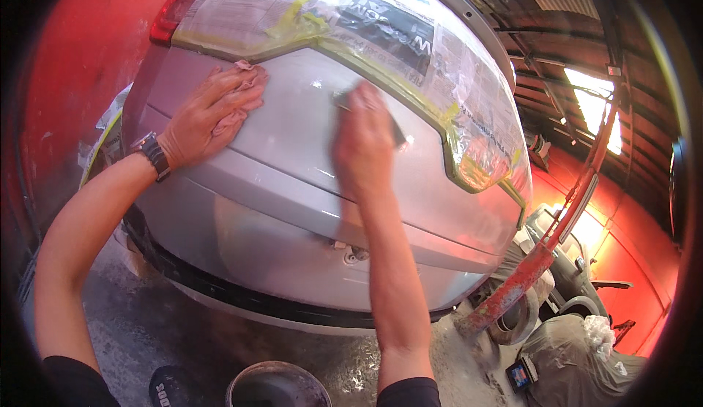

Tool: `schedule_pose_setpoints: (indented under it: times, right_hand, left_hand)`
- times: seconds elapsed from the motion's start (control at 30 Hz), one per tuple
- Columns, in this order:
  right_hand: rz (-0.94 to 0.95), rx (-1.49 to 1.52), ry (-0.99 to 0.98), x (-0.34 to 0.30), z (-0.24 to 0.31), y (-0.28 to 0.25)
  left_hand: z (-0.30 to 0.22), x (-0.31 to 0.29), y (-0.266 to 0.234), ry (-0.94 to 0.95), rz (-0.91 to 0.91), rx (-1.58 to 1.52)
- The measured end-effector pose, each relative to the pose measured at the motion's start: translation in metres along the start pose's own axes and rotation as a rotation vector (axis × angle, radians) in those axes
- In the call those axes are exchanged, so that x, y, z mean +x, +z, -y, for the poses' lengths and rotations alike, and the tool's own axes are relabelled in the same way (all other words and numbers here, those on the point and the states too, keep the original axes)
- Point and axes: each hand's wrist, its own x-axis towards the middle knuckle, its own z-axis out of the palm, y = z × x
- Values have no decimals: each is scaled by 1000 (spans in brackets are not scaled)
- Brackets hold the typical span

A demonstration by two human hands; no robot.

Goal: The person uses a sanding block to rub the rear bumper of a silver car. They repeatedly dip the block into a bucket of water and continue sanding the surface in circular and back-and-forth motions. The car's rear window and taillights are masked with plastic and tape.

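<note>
One dark, thin, flat block (pixel 398 131) lies beneath the blurred right hand (pixel 362 136), fingers clamped over it, long axis running ten to four o'clock across the smooth silver-grey car panel (pixel 293 110); at nine o'clock, the left hand (pixel 205 114) grips a crumpled pink cloth (pixel 254 83).

The newspaper sheets (pixel 461 63) masking the upper part of the silver car (pixel 293 99) carry the most print. Near their upper edge stands a dark printed panel (pixel 388 34) with large pale capitals in slanting rows; along its lower edge run smaller grey capitals. Toward the sheets' right edge, short lines of black print show, too small to read with certainty. Near the sheets' top edge is a small bluish heading, also unclear. On the floor (pixel 212 334), below the car's lower edge, a black shoe (pixel 172 381) bears bold white capitals, partly cut off by the view.
</note>
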Motion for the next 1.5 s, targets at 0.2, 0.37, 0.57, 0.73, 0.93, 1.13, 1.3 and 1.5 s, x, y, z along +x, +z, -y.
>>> schedule_pose_setpoints:
  times: [0.2, 0.37, 0.57, 0.73, 0.93, 1.13, 1.3, 1.5]
  right_hand:
    - [83, 78, 65, -26, -51, -54]
    - [20, 63, -38, 6, -4, 0]
    - [11, -87, 16, -35, -46, -37]
    - [-91, -171, 169, -37, -24, -27]
    - [-75, -229, 108, -54, -63, -53]
    - [-40, -109, 95, -30, -14, -17]
    - [-10, -136, 64, -76, -55, -57]
    - [-91, -157, 117, -38, 11, 18]
  left_hand:
    - [0, -1, -7, 12, 0, 10]
    - [3, 0, -1, 20, 46, -12]
    - [3, -4, -11, 0, 62, 25]
    - [0, 0, -5, 2, 75, 27]
    - [0, 1, -11, -1, 79, 46]
    - [4, -4, -4, -8, 68, 22]
    - [-2, -1, -7, -4, 36, 24]
    - [-6, 2, -2, -5, 9, 46]
